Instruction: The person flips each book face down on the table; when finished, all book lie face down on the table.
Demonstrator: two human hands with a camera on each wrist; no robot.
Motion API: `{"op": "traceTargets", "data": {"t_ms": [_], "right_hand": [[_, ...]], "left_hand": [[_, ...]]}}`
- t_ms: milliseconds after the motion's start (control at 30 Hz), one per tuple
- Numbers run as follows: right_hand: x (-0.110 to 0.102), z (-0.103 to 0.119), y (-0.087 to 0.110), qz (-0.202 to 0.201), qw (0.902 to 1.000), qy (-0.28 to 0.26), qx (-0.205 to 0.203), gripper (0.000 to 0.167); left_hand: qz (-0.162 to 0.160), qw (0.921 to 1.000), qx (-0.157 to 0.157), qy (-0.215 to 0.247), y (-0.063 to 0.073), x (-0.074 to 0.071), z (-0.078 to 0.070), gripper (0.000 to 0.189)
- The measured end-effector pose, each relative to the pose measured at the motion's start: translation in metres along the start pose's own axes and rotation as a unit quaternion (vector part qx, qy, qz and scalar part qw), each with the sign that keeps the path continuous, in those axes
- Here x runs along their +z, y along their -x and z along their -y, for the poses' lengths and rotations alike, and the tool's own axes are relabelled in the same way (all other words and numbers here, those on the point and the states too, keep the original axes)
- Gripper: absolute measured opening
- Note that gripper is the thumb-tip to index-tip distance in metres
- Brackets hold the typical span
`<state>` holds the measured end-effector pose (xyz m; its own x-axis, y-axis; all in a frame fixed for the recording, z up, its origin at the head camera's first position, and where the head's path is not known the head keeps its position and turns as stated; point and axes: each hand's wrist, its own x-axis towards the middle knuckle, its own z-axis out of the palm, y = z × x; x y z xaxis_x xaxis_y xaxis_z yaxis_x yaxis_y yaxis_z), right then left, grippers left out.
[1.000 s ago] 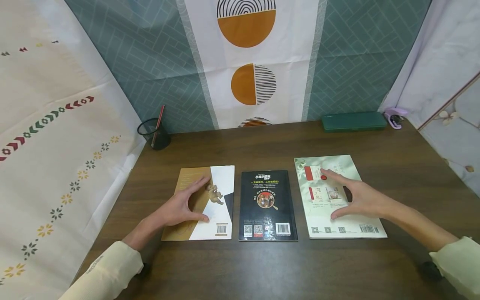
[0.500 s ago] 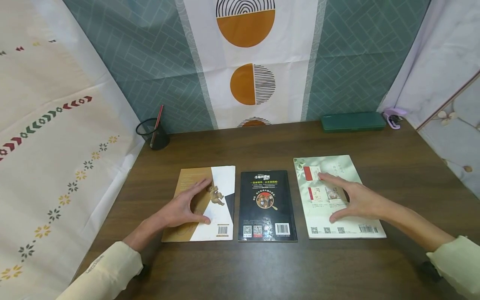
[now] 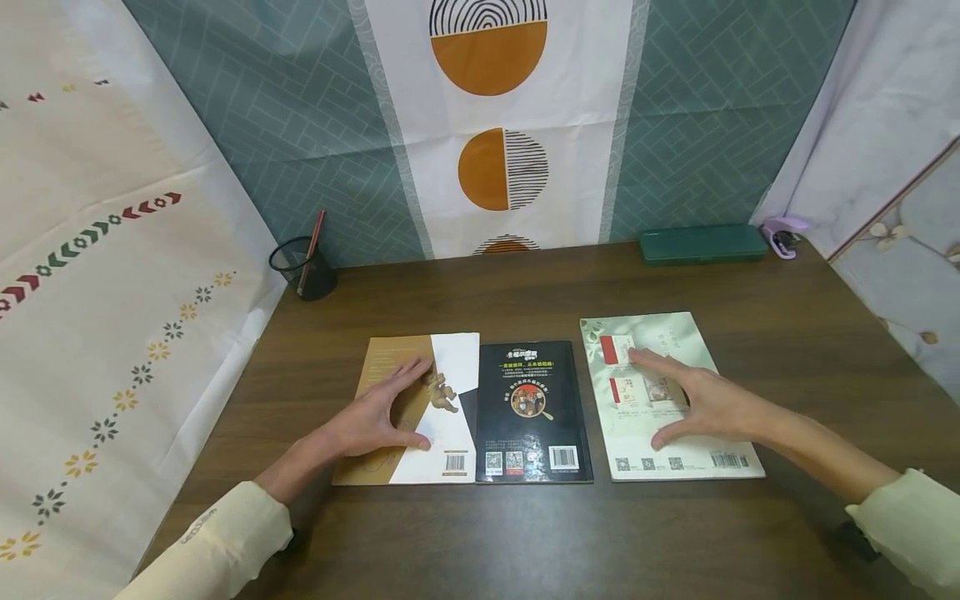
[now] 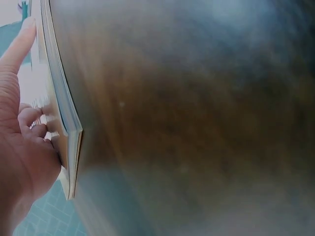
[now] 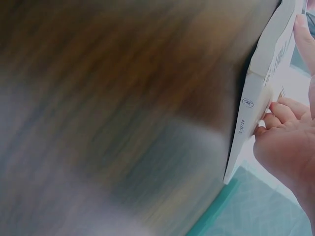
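Observation:
My left hand (image 3: pixel 377 421) rests with spread fingers on a brown and white book (image 3: pixel 450 442) in the head view. That book's right edge meets a black book (image 3: pixel 534 425) lying in the middle. On the right, a pale green book (image 3: pixel 622 442) lies under my right hand (image 3: pixel 708 404), whose thumb and fingers are spread over its cover. A narrow strip of table separates the green book from the black one. The left wrist view shows the brown book's page edges (image 4: pixel 64 98) beside the palm; the right wrist view shows the green book's spine (image 5: pixel 243 113).
The books lie on a dark wooden table (image 3: pixel 450 542). A black mesh pen cup (image 3: pixel 318 279) with a red pencil (image 3: pixel 311 250) stands at the back left. At the back right are a green case (image 3: pixel 702 244) and a purple clip-like object (image 3: pixel 783 233).
The brown and white book has slid right under my left hand, closing its gap to the black book. The green book and my right hand have shifted slightly left.

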<state>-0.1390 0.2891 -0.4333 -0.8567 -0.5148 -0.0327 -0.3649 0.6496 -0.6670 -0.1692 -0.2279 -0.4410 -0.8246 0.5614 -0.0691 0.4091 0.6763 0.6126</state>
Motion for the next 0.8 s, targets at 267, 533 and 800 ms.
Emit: {"op": "traceTargets", "data": {"t_ms": [267,533,800], "right_hand": [[0.0060,0.0061,-0.0029,0.003,1.0000,-0.002,0.004,0.124],[0.0069,0.0069,-0.0048,0.005,1.0000,0.001,0.007,0.124],[0.0066,0.0065,-0.0059,0.012,0.9999,-0.002,0.005,0.125]], "left_hand": [[0.001,0.9999,0.000,-0.012,-0.0032,0.0045,-0.0052,0.122],[0.002,1.0000,-0.001,-0.009,-0.0055,0.0062,-0.0065,0.123],[0.006,0.9999,-0.005,-0.010,-0.0053,0.0057,-0.0087,0.123]]}}
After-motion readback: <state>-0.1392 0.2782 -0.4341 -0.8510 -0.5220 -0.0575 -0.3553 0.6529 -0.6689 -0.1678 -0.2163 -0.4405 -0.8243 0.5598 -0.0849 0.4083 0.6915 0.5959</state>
